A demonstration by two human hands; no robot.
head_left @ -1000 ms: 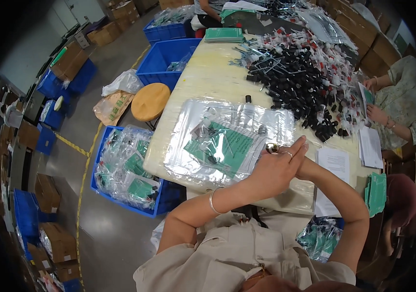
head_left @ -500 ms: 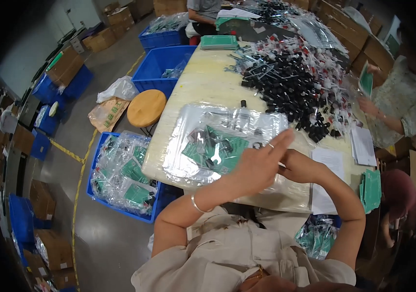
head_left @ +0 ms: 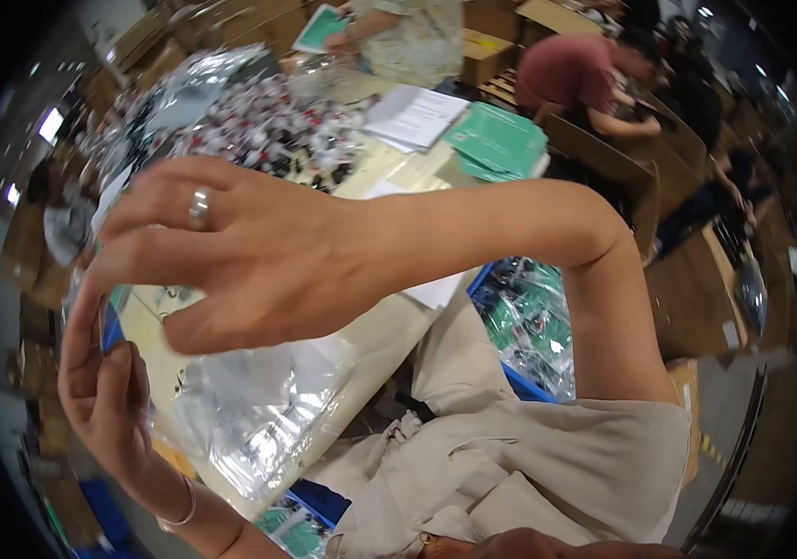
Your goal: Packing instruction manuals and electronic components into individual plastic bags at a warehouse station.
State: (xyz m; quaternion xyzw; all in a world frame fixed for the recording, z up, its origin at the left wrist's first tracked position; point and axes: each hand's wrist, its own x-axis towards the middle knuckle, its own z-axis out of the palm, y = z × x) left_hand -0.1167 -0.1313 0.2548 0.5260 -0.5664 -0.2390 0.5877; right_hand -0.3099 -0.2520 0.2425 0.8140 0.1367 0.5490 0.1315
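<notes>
It is a crowded packing room, with a long pale worktable (head_left: 389, 163) running away from the person and other people bent over cardboard boxes beyond its far end. The person's right hand (head_left: 231, 252) is raised close above the near part of the table, forearm bent sharply at the elbow, palm down, fingers spread and slightly curled, a ring (head_left: 199, 205) on one finger. Its thumb and forefinger reach down toward the left hand (head_left: 105, 382), which comes up from below the table edge with a thin bracelet (head_left: 179, 517) at the wrist, fingers drawn together and pointing up. Where the two hands meet, a small blue and green thing (head_left: 113, 317) shows just between them; I cannot tell whether either hand actually grips it or is loose. Under the hands, on the near part of the table, lies a heap of clear plastic bags (head_left: 258, 410). At the far part of the table is a mass of small black and white parts (head_left: 240, 126), with white papers (head_left: 417, 114) and green sheets (head_left: 496, 140) beside it. Right of the table, near the person's lap, a blue crate (head_left: 529, 317) holds bagged green items.
</notes>
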